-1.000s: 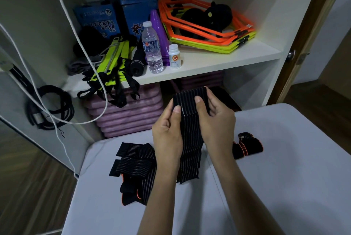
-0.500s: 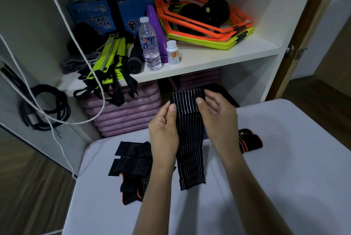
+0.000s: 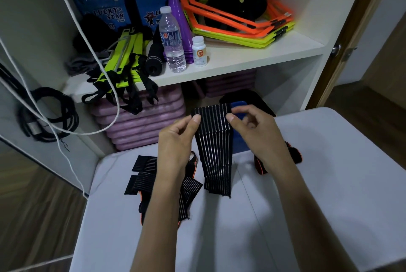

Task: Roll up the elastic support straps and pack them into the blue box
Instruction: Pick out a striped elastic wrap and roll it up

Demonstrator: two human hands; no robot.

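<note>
Where the white worktop [image 3: 307, 183] meets the open cupboard, we see a shelf [image 3: 241, 60] at the far side carrying orange hexagon frames [image 3: 230, 19], a water bottle [image 3: 172, 41] and a small white jar [image 3: 199, 50]. On the worktop's near left lies a pile of black straps [image 3: 145, 177]. The blue box [image 3: 238, 122] sits at the far edge, mostly hidden behind the raised strap [image 3: 214, 144], which hangs down with its lower end on the worktop. Our left hand [image 3: 175, 146] pinches the strap's upper left edge between thumb and fingers [image 3: 196, 118]; our right hand [image 3: 257, 135] pinches the upper right edge, its other fingers loosely curled.
</note>
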